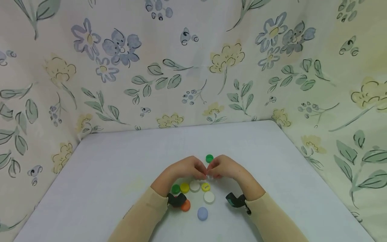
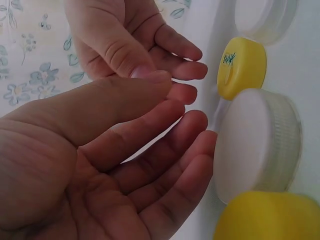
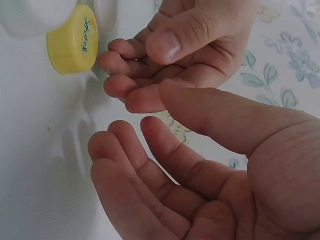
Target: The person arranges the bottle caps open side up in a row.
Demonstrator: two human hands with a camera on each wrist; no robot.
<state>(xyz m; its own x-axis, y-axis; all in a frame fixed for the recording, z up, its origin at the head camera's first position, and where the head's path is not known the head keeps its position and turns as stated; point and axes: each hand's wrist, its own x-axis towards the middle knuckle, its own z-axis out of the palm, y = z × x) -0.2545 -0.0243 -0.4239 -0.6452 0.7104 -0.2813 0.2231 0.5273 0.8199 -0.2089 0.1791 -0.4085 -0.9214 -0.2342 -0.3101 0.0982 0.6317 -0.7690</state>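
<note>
My two hands meet fingertip to fingertip just above the white table, in front of a cluster of bottle caps. The left hand has relaxed fingers and holds nothing. The right hand is loosely curved and also holds nothing. Just below the fingertips lie a printed yellow cap and a white cap. A green cap sits just beyond the hands.
Nearer me lie a plain yellow cap, a second green cap, another white cap, an orange cap and a pale blue cap. Flowered cloth walls the table on three sides.
</note>
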